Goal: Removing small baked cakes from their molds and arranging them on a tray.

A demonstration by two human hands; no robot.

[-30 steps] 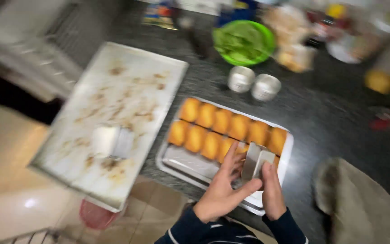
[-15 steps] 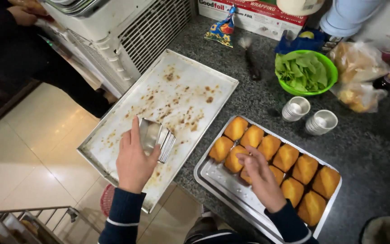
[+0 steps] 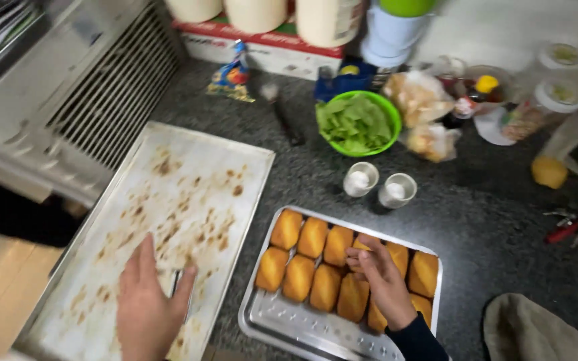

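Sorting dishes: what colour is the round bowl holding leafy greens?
Bright green bowl, clearest in the head view.

Small metal mould [image 3: 176,286]: shiny, mostly hidden under the left hand [image 3: 147,309], only a sliver of edge showing between the fingers. Lies on the big flat baking sheet [image 3: 188,180], near its front end. Sheet is pale metal with brown baked-on spots, set at an angle on the bench.

Golden oblong cakes [image 3: 312,264]: two rows, packed side by side, touching, in the far part of a silver tray [image 3: 289,324]; the tray's near strip is bare. Right hand [image 3: 386,284] rests on the cakes mid-row, fingertips touching one in the back row.
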